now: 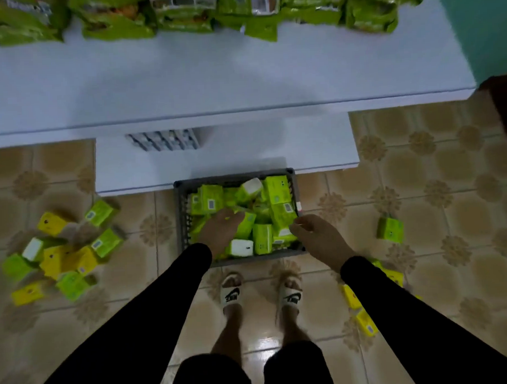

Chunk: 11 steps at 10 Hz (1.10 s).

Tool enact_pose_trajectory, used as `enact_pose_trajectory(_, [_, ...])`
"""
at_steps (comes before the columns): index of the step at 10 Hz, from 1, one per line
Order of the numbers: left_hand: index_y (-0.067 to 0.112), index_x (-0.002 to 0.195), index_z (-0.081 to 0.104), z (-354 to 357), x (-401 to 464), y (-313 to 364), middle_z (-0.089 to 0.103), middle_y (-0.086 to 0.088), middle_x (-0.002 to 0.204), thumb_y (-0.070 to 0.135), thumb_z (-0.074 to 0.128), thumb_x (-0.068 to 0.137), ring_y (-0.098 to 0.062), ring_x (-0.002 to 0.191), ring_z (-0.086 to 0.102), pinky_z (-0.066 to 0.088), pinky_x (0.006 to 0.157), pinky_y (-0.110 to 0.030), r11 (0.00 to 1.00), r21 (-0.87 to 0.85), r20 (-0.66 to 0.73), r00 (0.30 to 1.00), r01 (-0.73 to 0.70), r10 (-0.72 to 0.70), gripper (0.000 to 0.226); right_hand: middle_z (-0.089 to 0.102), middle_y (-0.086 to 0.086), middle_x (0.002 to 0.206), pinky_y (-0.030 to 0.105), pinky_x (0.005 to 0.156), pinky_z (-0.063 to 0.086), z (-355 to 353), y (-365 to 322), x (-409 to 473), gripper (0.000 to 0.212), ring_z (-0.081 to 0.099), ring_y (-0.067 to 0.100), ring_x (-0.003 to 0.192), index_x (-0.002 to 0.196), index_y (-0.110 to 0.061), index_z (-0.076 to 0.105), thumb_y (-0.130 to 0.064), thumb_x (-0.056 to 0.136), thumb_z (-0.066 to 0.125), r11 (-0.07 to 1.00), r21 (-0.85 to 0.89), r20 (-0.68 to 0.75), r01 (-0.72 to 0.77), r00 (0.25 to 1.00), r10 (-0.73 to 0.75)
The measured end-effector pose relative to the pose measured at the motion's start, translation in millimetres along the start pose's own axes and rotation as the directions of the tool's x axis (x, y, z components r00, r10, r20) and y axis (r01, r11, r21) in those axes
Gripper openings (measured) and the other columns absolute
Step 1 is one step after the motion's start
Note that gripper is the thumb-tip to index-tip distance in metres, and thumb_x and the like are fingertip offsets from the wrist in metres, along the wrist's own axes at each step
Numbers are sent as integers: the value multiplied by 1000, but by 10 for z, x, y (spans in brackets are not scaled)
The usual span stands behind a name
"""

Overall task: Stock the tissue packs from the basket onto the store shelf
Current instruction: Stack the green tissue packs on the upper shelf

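Reaching into the basket (180, 224), left hand (219, 231) lies flat on tissue packs (261, 242), holding none; right hand (318, 237), loosely curled and empty, hovers at the right edge; loose packs may slip out.

The word NIKE, in black capitals with a swoosh mark, stands on the white strap of the left slide sandal (231, 295); the white strap of the right slide sandal (291, 297) carries the same black mark, its letters less clear. Small printed labels on the green tissue packs (212, 203) in the grey plastic basket (180, 212) are too blurred to read.
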<state>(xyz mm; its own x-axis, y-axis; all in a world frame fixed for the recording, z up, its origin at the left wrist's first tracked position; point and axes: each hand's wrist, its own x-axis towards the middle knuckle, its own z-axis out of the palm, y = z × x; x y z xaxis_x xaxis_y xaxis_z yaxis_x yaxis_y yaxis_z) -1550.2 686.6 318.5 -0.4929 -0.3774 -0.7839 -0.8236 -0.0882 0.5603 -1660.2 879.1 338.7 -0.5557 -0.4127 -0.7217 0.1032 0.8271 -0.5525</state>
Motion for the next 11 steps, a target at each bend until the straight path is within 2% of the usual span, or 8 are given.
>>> enact_pose_trajectory(2, [6, 132, 53, 438, 1248, -839, 60, -13, 126, 41, 52, 98, -28, 100, 57, 47, 94, -45, 965, -172, -88, 973, 198, -215, 49, 57, 1, 129, 45, 87, 47, 583, 444, 1600, 51, 60, 26, 107, 147, -19, 40, -43, 102, 48, 989, -135, 190, 62, 981, -36])
enact_pose_trajectory(3, [5, 128, 57, 665, 2190, -1531, 62, -16, 126, 44, 52, 95, -31, 107, 60, 48, 95, -42, 945, -222, -176, 944, 239, -280, 51, 58, 0, 123, 32, 72, 42, 965, 728, 2394, 52, 59, 25, 101, 146, -18, 44, -43, 100, 49, 972, -173, 191, 161, 973, -128])
enact_pose_trajectory(4, [8, 132, 54, 805, 2716, -1864, 60, -14, 128, 46, 48, 96, -32, 117, 57, 46, 100, -41, 945, -228, -234, 929, 234, -286, 53, 51, 5, 142, 33, 91, 43, 1319, 987, 3095, 53, 52, 27, 124, 141, -15, 48, -46, 98, 50, 944, -219, 146, 245, 965, -216])
enact_pose_trajectory(6, [7, 139, 47, 1050, 3326, -2176, 47, -15, 144, 45, 38, 101, -32, 130, 46, 35, 106, -36, 873, -415, -205, 908, 256, -364, 54, 34, 8, 157, 36, 116, 26, 1971, 1325, 3652, 72, 31, 26, 144, 150, -18, 38, -63, 94, 42, 952, -249, 225, 177, 967, -121])
enact_pose_trajectory(8, [31, 126, 57, 749, 2931, -1962, 62, -4, 126, 70, 53, 67, -32, 108, 61, 49, 96, -50, 635, -762, -192, 895, 123, -403, 70, 62, 2, 113, 33, 85, 42, 1809, 1033, 3210, 53, 58, 21, 103, 118, -16, 59, -62, 93, 48, 979, -30, 53, 204, 978, -202])
enact_pose_trajectory(9, [26, 132, 52, 298, 2249, -1426, 58, -1, 124, 55, 51, 90, -29, 107, 59, 54, 87, -44, 566, -822, -198, 905, 56, -377, 50, 61, 1, 95, 31, 71, 41, 1542, 483, 2709, 50, 58, 19, 86, 111, -19, 56, -64, 91, 49, 952, 35, 4, 303, 953, -303])
enact_pose_trajectory(10, [14, 110, 62, -169, 1621, -982, 65, -7, 104, 46, 56, 92, -27, 93, 63, 53, 77, -38, 576, -815, -311, 889, -67, -337, 37, 59, 6, 89, 31, 69, 40, 1284, -193, 2158, 32, 55, 14, 80, 99, -20, 58, -51, 96, 52, 902, 78, 14, 424, 904, -426])
enact_pose_trajectory(11, [16, 86, 63, -632, 872, -496, 66, -3, 87, 35, 56, 95, -18, 77, 62, 50, 68, -32, 620, -749, -473, 845, -236, -249, 21, 54, 10, 89, 23, 66, 39, 1064, -911, 1568, 41, 52, 14, 77, 87, -26, 52, -66, 88, 51, 834, 63, 76, 549, 830, -552])
